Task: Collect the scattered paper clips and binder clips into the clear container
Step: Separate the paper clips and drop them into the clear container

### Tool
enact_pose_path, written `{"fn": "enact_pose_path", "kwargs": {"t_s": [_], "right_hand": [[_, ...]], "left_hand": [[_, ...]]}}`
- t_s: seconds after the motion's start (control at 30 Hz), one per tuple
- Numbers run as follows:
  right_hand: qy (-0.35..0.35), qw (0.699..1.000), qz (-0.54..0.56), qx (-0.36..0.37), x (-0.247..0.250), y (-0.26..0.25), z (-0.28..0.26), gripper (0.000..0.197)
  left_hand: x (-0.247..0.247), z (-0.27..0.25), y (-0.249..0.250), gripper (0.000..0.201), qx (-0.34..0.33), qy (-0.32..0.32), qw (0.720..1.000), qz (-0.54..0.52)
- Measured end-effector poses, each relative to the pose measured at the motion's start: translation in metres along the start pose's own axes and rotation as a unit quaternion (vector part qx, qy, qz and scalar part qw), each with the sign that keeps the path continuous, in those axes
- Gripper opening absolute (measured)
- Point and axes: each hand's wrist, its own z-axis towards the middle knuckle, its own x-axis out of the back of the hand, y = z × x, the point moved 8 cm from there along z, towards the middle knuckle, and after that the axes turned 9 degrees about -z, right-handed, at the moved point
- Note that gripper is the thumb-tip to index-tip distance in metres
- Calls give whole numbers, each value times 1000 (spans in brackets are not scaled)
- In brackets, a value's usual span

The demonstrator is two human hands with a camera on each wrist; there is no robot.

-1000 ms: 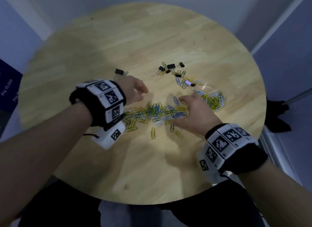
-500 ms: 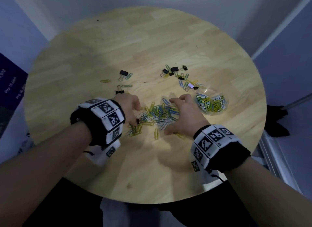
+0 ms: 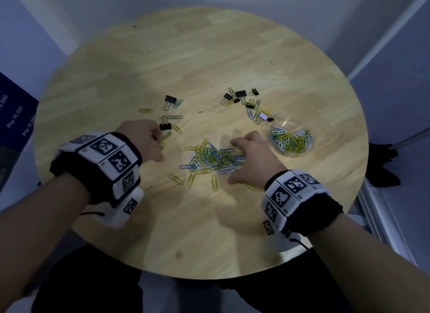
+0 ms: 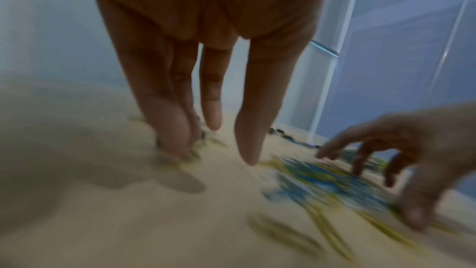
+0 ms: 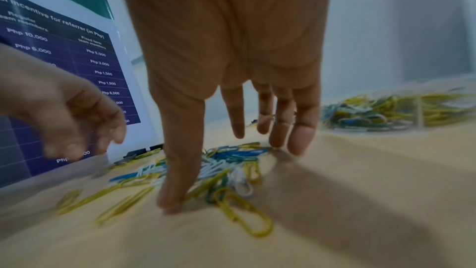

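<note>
A heap of yellow, blue, green and white paper clips [image 3: 209,159] lies mid-table. My right hand [image 3: 233,161] rests on its right side with straight, spread fingers; in the right wrist view the thumb [image 5: 172,197] presses the table beside the heap [image 5: 221,166]. My left hand [image 3: 160,142] is left of the heap, its straight fingertips [image 4: 175,146] touching a few yellow clips, thumb apart. A black binder clip [image 3: 165,126] lies just beyond it. The clear container [image 3: 309,147], part filled with clips, stands right of my right hand.
More black binder clips [image 3: 240,93] and loose paper clips are scattered at the far middle, another binder clip [image 3: 171,99] at the far left. The round wooden table [image 3: 209,231] is bare near me. A blue poster [image 5: 64,58] stands to the left.
My left hand has left the heap and moved left and away, up to the binder clip and yellow clips. The right hand stays on the heap.
</note>
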Motion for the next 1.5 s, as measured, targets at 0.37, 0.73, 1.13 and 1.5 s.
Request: {"fn": "enact_pose_path", "kwargs": {"t_s": [0.37, 0.73, 1.13, 1.5], "right_hand": [[-6, 997, 79, 3, -6, -11, 7, 80], [-20, 998, 24, 63, -9, -24, 6, 86], [65, 993, 88, 42, 0, -7, 15, 24], [133, 894, 422, -78, 39, 67, 10, 14]], "left_hand": [[-56, 3, 45, 37, -70, -61, 991, -100], [-74, -1, 61, 103, -213, -98, 964, 125], [-59, 0, 75, 37, -222, -56, 971, 68], [-35, 23, 89, 26, -73, -116, 962, -234]]}}
